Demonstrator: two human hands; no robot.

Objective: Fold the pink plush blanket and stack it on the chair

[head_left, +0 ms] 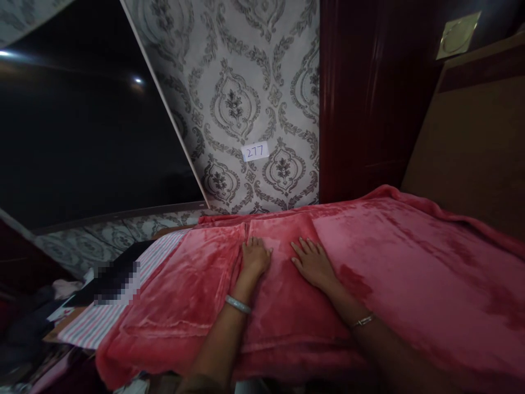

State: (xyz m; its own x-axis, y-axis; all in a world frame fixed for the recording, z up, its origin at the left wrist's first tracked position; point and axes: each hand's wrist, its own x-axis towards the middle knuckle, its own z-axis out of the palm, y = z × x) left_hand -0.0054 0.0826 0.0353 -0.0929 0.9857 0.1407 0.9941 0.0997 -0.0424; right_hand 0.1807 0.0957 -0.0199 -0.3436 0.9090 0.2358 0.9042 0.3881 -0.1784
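A red plush blanket [410,273] covers most of the surface before me, with its left part folded over in layers. My left hand [256,256] lies flat with fingers apart on the folded part, close to the seam between two folded sections. To its right, my right hand [314,264] rests palm down, fingers spread, near the fold's right edge. Both hands press on the plush and neither grips it. The left folded section [184,273] lies beside my left forearm.
A striped cloth [96,323] shows under the blanket's left side. A large dark screen [82,120] leans at the left. Patterned wallpaper with a "277" label [255,151] stands behind. A cardboard-brown panel [476,137] rises at the right, and clutter lies at lower left.
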